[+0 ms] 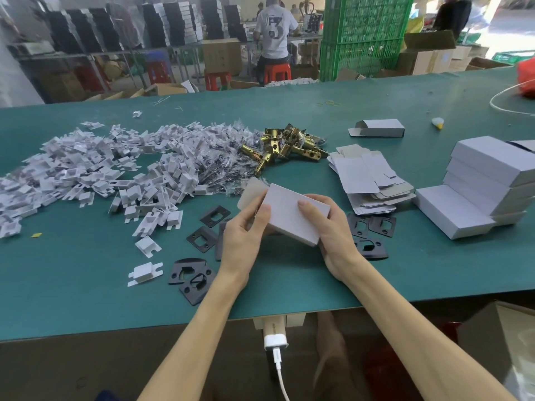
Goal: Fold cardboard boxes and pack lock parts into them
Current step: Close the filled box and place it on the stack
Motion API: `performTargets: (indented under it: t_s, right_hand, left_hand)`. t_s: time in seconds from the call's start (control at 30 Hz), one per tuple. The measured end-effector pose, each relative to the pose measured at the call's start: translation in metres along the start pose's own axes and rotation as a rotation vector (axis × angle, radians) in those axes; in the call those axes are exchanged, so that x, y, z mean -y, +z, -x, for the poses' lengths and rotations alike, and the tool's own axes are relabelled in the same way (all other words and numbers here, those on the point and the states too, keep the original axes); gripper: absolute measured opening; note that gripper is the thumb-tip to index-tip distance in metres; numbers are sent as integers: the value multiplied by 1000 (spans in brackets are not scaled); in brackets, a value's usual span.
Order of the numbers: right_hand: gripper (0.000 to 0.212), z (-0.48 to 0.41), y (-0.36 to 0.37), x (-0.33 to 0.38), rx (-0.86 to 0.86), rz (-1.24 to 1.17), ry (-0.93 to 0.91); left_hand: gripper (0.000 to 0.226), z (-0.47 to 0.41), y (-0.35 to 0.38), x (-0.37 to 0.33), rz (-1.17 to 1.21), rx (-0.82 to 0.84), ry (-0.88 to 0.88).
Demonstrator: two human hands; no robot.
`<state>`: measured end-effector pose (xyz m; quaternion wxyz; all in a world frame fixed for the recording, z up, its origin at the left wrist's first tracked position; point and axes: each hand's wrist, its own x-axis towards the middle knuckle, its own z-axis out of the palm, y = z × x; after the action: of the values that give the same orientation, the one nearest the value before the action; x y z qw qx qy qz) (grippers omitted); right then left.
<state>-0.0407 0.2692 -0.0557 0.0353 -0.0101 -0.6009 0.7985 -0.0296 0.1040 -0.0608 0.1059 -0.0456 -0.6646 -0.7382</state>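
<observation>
While both hands hold it just above the green table (289, 279), the small white box (292, 217) lies tilted between them, its end flap (250, 192) standing open at the far-left end. The left hand (246, 230) grips the box's left end, thumb lying on the top face and fingers curled beneath. The right hand (327, 224) clasps the right end, thumb pressed on the top face and fingers wrapped round the near edge. Black strike plates (202, 238) lie on the table under and on both sides of the box. Beyond the box sits a heap of brass latches (289, 146). Left of the box spreads a heap of white plastic inserts (101, 169). Right of the box lie flat box blanks (367, 180), then stacked closed boxes (486, 183).
</observation>
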Motion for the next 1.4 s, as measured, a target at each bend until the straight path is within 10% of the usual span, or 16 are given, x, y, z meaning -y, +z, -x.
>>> performTargets:
  t_s: [0.73,1.4]
  right_hand:
    - [36,2,5,-1,21,196,-29]
    - [34,1,6,-1,-31,162,-32]
  left_hand:
    - [85,5,-3,-5,-100,-62,174]
    - [36,3,-4,0,-66,-91,91]
